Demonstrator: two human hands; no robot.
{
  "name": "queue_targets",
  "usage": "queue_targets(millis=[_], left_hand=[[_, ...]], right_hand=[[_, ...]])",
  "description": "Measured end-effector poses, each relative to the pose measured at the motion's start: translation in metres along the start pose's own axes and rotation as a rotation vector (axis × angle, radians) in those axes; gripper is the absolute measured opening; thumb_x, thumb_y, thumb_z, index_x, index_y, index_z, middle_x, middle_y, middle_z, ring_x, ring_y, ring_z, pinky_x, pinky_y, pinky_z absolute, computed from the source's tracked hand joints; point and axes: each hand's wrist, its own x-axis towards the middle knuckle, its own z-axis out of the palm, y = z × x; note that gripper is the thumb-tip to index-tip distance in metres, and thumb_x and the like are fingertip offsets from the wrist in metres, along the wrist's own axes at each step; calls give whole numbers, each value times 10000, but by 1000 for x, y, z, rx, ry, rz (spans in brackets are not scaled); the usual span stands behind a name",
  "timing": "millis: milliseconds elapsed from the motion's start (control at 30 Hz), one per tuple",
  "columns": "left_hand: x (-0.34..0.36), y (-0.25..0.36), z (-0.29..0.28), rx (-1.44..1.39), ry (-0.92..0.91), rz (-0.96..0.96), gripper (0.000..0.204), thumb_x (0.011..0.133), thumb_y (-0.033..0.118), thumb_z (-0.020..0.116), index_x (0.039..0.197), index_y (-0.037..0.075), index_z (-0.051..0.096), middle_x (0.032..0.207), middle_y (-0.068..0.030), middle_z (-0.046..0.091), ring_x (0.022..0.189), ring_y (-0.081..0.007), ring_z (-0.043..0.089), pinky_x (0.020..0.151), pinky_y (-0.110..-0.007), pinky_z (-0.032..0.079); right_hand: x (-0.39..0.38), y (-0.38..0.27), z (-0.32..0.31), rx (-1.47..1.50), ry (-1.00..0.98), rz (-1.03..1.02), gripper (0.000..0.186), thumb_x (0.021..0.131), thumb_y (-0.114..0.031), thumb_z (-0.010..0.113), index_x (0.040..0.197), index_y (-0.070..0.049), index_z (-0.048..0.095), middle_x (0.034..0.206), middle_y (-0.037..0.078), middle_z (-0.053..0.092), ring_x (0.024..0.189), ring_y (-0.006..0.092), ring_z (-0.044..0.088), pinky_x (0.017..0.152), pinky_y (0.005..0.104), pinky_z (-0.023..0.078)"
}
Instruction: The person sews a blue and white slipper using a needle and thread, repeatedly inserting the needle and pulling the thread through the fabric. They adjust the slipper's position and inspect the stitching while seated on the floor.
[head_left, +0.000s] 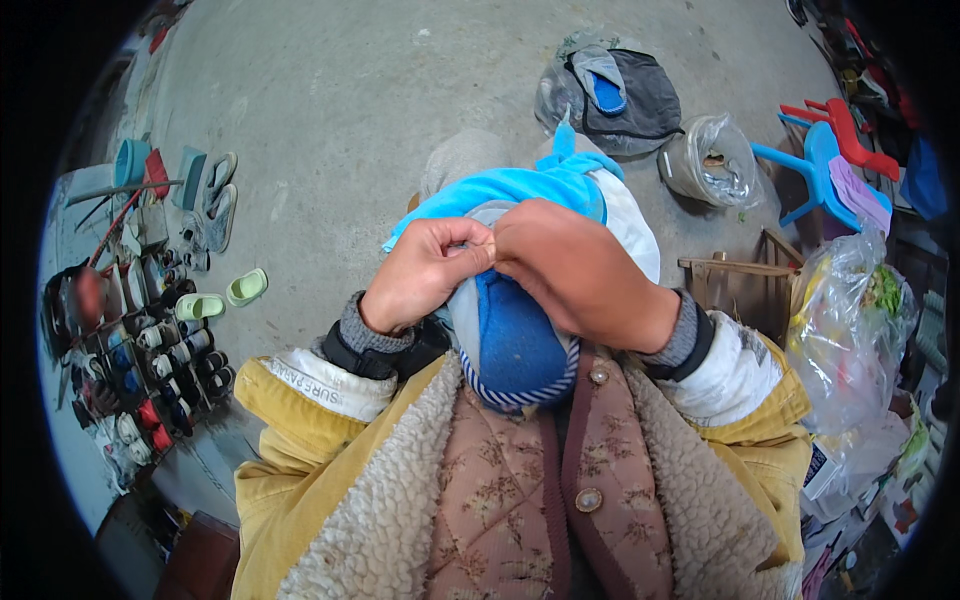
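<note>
left hand (425, 272) is pinched together at fingertip and thumb, over the blue slipper (522, 345) in front of the floral vest (500, 455); can't tell the right hand's (590, 268) grip. uneven tugging could twist the slipper, imo.

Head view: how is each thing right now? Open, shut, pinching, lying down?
Left hand: fingertips pinched together
Right hand: closed, fingertips meeting the left's
Blue slipper with striped trim: under the hands
Yellow coat: worn open
Light green slippers: unworn, on the floor
Plastic-lined bucket: open, something inside
Blue-and-grey slipper: lying on dark grey fabric
Blue plastic stool: purple sheet lying on it
</note>
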Motion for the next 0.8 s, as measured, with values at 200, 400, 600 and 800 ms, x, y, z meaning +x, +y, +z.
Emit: queue_targets(millis=[200, 400, 600, 800], left_hand=[[-2, 3, -3, -52, 6, -3, 145, 973, 93, 668, 1041, -28, 708, 962, -6, 689, 867, -50, 598, 785, -217, 497], [-9, 9, -7, -28, 17, -13, 146, 971, 94, 679, 1044, -29, 709, 964, -10, 692, 871, -51, 605, 786, -215, 498], [-14, 13, -11, -18, 24, -22, 133, 962, 78, 688, 1041, -26, 716, 954, -9, 695, 860, -53, 608, 775, -217, 500], [-15, 9, -9, 40, 69, 76, 110, 966, 148, 679, 966, 47, 724, 710, 77, 561, 573, -1, 389, 499, -203, 258]], right_hand=[[3, -5, -29, 313, 4, 243, 49, 997, -8, 557, 1040, 7, 576, 960, 114, 658, 814, 184, 647, 718, 313, 526], [2, -18, -37, 573, 50, 381, 98, 1066, -79, 481, 1095, 12, 457, 971, 157, 667, 805, 155, 653, 715, 276, 548], [6, -37, -52, 621, 76, 357, 105, 1060, -50, 468, 1124, 14, 415, 943, 195, 664, 771, 148, 634, 683, 268, 542], [6, -48, -53, 673, 73, 376, 156, 1016, 8, 519, 1141, 15, 426, 929, 187, 651, 742, 136, 610, 668, 260, 528]])
